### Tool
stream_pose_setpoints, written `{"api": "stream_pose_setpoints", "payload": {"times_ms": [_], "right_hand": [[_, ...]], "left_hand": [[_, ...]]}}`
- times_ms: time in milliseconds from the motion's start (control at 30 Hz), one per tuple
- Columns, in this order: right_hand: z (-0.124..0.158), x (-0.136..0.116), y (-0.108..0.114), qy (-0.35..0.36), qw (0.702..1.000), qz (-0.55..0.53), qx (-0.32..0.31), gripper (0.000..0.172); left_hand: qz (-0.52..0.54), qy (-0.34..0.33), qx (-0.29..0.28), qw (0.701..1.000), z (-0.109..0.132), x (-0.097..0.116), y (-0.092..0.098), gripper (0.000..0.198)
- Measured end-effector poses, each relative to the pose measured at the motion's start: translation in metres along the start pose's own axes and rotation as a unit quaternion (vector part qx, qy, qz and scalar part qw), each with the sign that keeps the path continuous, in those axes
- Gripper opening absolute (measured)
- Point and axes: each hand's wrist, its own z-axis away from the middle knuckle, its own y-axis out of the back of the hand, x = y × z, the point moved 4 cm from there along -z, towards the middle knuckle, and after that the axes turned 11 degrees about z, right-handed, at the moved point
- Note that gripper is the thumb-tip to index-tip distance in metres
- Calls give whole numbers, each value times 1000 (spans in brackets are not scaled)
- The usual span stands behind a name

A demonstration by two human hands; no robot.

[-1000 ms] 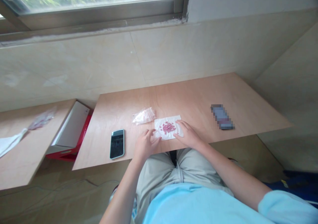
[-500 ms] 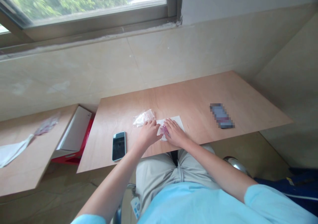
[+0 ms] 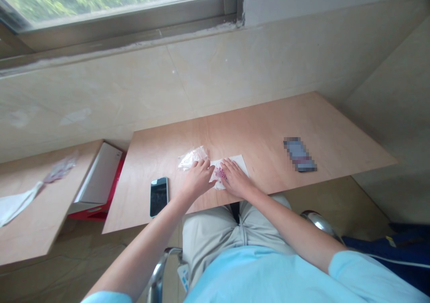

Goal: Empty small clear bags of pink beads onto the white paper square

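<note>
A white sheet [image 3: 240, 161] lies on the table under my hands, and I cannot make out whether it is paper or cloth. On it is a cluster of small pink pieces [image 3: 220, 173], partly covered by my fingers. My right hand [image 3: 236, 177] rests flat on the sheet, fingers stretched out along the right side of the pink cluster. At the sheet's left edge is my left hand [image 3: 199, 176], its fingers apart and nothing visible in them. Just beyond the left hand lies a crumpled clear plastic bag [image 3: 192, 156].
A phone [image 3: 159, 196] lies on the table [image 3: 258, 128] to my left; a blurred-out phone-like device [image 3: 300, 154] lies to the right. A second table [image 3: 30, 231] stands left, with a white binder [image 3: 99, 177] in a red holder in the gap. A wall and window are ahead.
My left hand has shifted slightly left, its thumb away from the pink pieces, so more of them shows. The right hand stays flat on the sheet. The view has tilted down a little.
</note>
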Motion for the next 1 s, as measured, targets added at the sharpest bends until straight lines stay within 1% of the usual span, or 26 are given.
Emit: {"api": "stream_pose_setpoints", "payload": {"times_ms": [133,200,267,300,333,367,433,500,533,567,600,633,667,700,800,833,867,933,1000], "right_hand": [[-2,2,4,-12,999,-40,17,54],[-2,6,8,-29,996,-77,38,51],[-1,13,15,-59,988,-121,73,46],[1,18,20,-80,982,-141,97,44],[5,22,25,-101,975,-158,121,41],[9,27,30,-123,967,-170,144,39],[21,34,40,-159,956,-175,174,33],[33,39,47,-177,957,-157,171,26],[38,39,49,-177,961,-140,159,23],[42,38,49,-172,967,-120,144,20],[46,37,49,-165,973,-99,127,18],[48,36,48,-157,978,-78,112,16],[50,34,47,-150,982,-59,98,14],[52,33,45,-146,985,-43,87,12],[53,31,41,-141,988,-11,64,4],[52,31,41,-140,988,-4,60,3],[52,31,40,-137,989,1,57,3],[51,31,41,-132,990,8,54,5],[50,31,42,-129,990,11,52,7]], "left_hand": [[57,20,10,998,0,-7,2,40],[113,40,36,992,1,-14,5,42],[201,73,75,974,5,-22,8,44],[256,97,95,957,7,-28,9,44],[316,123,113,934,11,-33,9,45],[379,149,128,904,14,-38,8,46],[501,190,148,831,22,-47,4,51],[602,208,151,756,27,-53,0,59],[637,211,149,726,29,-56,-1,61],[659,212,147,706,31,-60,-1,63],[666,213,148,699,32,-65,0,64],[659,215,157,704,34,-72,3,65],[636,218,170,720,36,-79,7,65],[598,221,187,747,37,-87,13,64],[413,216,229,855,39,-110,33,54],[345,211,238,883,37,-117,38,53],[289,206,243,903,35,-123,40,54],[228,196,238,924,26,-134,35,55],[225,189,224,929,15,-143,20,53]]}}
